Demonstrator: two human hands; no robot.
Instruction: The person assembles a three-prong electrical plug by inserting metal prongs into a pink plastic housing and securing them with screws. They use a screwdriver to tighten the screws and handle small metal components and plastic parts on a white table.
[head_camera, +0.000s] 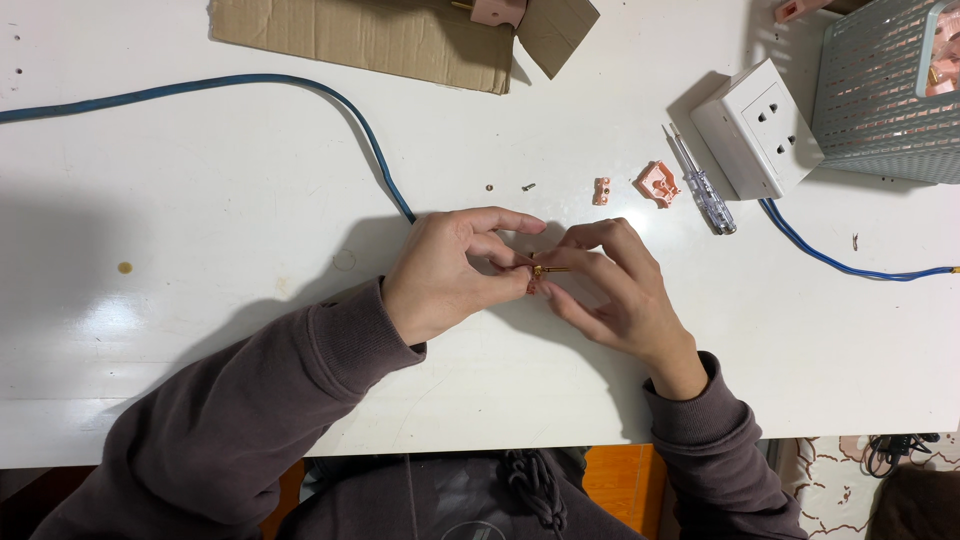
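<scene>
Step in hand, by appearance: fitting a brass pin (548, 269) into a small pink part (533, 287). Left hand (445, 278) pinches the part; right hand (610, 285) pinches the pin, fingertips closed, both over the table (200, 200) centre. The next move likely calls for fine alignment. A screw (528, 186), pink cover (657, 183) and screwdriver (703, 184) lie near.

Pinched brass part (548, 269) — too small

One head-worn camera looks steeply down, close over the white table (200, 330) (near edge along the bottom).
</scene>
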